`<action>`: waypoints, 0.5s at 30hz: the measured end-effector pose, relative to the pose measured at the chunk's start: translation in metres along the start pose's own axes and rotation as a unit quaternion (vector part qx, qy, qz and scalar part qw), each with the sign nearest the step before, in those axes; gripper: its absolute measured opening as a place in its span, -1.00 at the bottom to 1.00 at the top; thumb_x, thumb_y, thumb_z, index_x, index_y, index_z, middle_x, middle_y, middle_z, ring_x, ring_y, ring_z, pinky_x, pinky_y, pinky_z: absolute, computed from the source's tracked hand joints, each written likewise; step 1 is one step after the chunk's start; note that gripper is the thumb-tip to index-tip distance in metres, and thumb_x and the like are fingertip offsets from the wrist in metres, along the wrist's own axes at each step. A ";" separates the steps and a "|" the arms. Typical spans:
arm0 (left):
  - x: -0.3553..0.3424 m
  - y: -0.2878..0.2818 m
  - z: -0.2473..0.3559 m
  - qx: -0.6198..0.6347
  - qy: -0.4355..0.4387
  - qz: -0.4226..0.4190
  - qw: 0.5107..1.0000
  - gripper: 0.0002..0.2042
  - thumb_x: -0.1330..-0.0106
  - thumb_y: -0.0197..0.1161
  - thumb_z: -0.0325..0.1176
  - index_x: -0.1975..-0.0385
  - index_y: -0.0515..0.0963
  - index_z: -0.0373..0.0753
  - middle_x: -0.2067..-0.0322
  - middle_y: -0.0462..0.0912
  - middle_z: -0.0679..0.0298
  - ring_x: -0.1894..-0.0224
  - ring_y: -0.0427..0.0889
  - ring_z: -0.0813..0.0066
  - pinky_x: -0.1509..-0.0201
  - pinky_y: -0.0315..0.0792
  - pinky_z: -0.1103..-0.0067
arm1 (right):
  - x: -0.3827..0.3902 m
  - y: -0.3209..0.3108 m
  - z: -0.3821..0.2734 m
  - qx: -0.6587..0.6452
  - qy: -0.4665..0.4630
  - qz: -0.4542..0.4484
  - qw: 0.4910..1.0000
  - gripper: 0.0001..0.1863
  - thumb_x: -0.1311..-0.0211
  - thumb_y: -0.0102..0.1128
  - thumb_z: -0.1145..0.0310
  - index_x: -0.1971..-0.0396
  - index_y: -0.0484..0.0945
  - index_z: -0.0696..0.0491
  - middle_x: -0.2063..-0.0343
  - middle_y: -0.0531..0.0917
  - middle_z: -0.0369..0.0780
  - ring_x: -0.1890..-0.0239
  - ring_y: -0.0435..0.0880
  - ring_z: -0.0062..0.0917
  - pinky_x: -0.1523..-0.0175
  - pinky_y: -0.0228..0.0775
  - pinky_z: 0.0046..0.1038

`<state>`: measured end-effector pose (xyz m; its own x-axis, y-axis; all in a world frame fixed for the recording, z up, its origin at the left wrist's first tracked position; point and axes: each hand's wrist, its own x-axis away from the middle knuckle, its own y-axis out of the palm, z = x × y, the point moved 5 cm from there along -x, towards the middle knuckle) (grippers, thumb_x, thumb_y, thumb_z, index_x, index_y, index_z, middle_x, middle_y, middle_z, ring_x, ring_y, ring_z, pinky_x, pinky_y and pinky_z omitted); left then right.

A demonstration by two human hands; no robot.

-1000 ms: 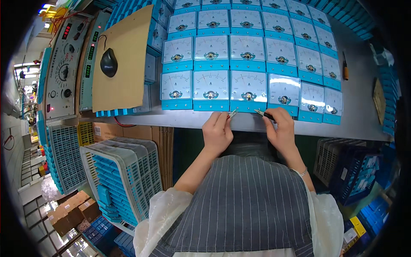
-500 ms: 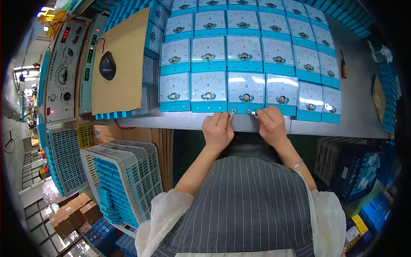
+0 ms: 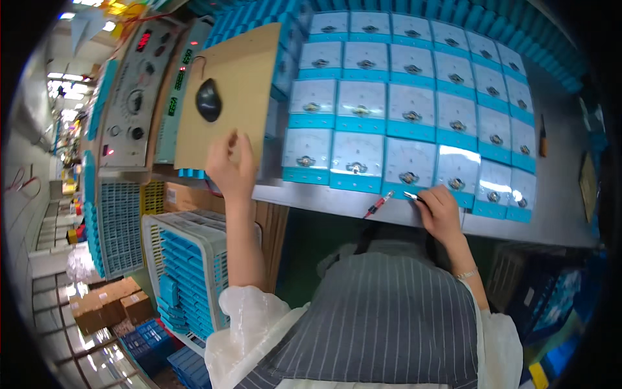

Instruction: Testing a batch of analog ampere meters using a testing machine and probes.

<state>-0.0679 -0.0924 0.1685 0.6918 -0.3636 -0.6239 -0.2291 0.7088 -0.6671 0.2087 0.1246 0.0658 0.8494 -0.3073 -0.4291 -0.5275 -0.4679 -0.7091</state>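
My left hand (image 3: 233, 162) is raised over the lower edge of a tan board (image 3: 243, 84), fingers apart and nothing visible in them. On that board lies a black computer mouse (image 3: 208, 100). My right hand (image 3: 442, 211) is closed on a dark crocodile clip (image 3: 413, 196), whose metal tip is at the lower edge of an analog panel meter (image 3: 409, 165) with a white face and turquoise base. A red crocodile clip (image 3: 378, 205) stays at the same meter's lower left edge, out of my hands. Whether either clip grips a terminal is too small to tell.
Several rows of similar meters (image 3: 363, 97) cover the metal bench (image 3: 291, 193). Instruments with lit digits (image 3: 133, 104) stand at the left. A screwdriver (image 3: 543, 139) lies on the right. Below the bench are a white crate (image 3: 204, 259) of turquoise parts and a dark blue crate (image 3: 538, 292).
My left hand has let go of the red clip and moved left and up to the board. My right hand still holds its clip. The whole view has shifted and tilted.
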 end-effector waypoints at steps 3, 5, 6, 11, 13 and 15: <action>-0.054 0.012 -0.065 -0.105 -0.022 -0.014 0.994 -0.67 -0.08 0.19 -0.27 0.21 0.46 -0.33 0.26 0.50 0.06 0.18 0.46 0.17 0.09 0.30 0.37 | 0.004 -0.009 -0.001 -0.016 0.021 -0.025 0.999 -0.86 0.18 0.19 0.54 0.53 0.44 0.13 0.61 0.41 -0.19 0.51 0.39 -0.30 0.45 0.22 -0.35; -0.073 0.028 -0.108 -0.162 -0.035 -0.020 0.986 -0.58 -0.07 0.19 -0.20 0.11 0.39 -0.30 0.15 0.43 0.03 0.12 0.43 0.10 0.02 0.26 0.34 | 0.006 -0.009 -0.006 -0.009 0.050 -0.042 0.998 -0.86 0.18 0.19 0.55 0.53 0.44 0.13 0.61 0.42 -0.19 0.52 0.39 -0.30 0.45 0.22 -0.35; -0.079 0.039 -0.124 -0.212 -0.051 -0.034 0.975 -0.48 -0.06 0.18 -0.12 0.01 0.33 -0.28 0.05 0.37 0.00 0.07 0.39 0.03 -0.06 0.23 0.32 | 0.006 -0.008 -0.005 -0.006 0.048 -0.038 0.998 -0.86 0.18 0.19 0.55 0.53 0.44 0.13 0.61 0.42 -0.19 0.52 0.39 -0.30 0.45 0.22 -0.35; -0.091 0.081 -0.132 -0.185 -0.062 -0.117 0.974 -0.39 -0.05 0.17 -0.06 -0.09 0.23 -0.20 -0.07 0.24 -0.03 0.00 0.33 -0.05 -0.08 0.24 0.29 | 0.013 -0.009 0.003 -0.009 0.079 -0.041 0.996 -0.85 0.19 0.20 0.54 0.54 0.44 0.13 0.61 0.42 -0.18 0.51 0.40 -0.29 0.46 0.22 -0.35; -0.092 0.079 -0.119 -0.167 -0.012 -0.120 0.979 -0.42 -0.03 0.17 -0.09 -0.07 0.26 -0.18 -0.05 0.28 -0.03 -0.02 0.33 -0.03 -0.03 0.30 0.31 | 0.011 -0.007 0.006 -0.016 0.076 -0.033 0.996 -0.85 0.19 0.19 0.54 0.54 0.43 0.12 0.61 0.41 -0.18 0.52 0.40 -0.28 0.46 0.22 -0.34; -0.092 0.073 -0.121 -0.164 0.019 -0.098 0.982 -0.47 0.01 0.18 -0.20 -0.01 0.33 -0.22 0.09 0.39 -0.01 0.08 0.40 0.00 0.04 0.33 0.31 | 0.008 -0.006 0.007 -0.012 0.085 -0.035 0.996 -0.86 0.18 0.19 0.53 0.53 0.43 0.12 0.61 0.41 -0.18 0.52 0.40 -0.28 0.46 0.22 -0.34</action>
<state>-0.2313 -0.0805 0.1276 0.7191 -0.5004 -0.4822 -0.3069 0.3938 -0.8664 0.2190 0.1308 0.0624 0.8702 -0.4080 -0.2764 -0.4686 -0.5117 -0.7201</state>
